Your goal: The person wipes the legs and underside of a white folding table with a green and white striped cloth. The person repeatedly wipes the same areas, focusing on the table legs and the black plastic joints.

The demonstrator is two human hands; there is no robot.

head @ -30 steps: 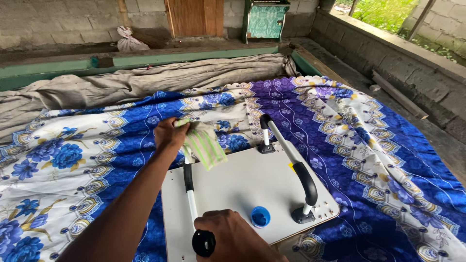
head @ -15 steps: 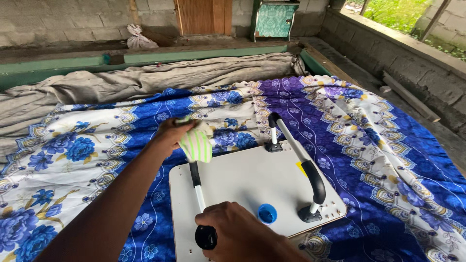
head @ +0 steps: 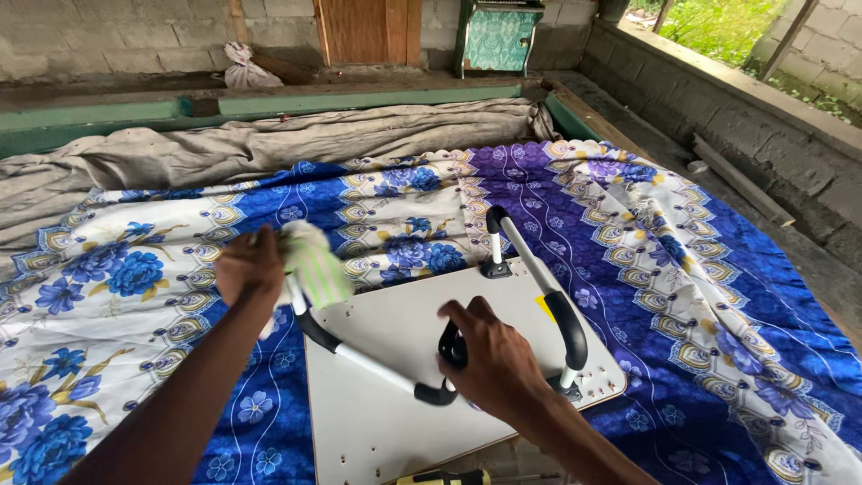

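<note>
Loose table leg (head: 359, 355) lies slantwise over the white tabletop (head: 395, 422); my right hand (head: 489, 359) is clamped on its black foot end. My left hand (head: 250, 268) clutches a striped cloth (head: 314, 260) wrapped on the leg's far end, off the tabletop's left edge.

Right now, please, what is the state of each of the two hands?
Left hand: closed, holding a green-striped cloth against the loose U-shaped leg.
Right hand: closed on the black end of that leg, above the white tabletop.

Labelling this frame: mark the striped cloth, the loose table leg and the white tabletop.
striped cloth (head: 314, 260), head view, middle of the bunched fabric.
loose table leg (head: 377, 366), head view, white mid-tube.
white tabletop (head: 386, 422), head view, bare near surface.
</note>
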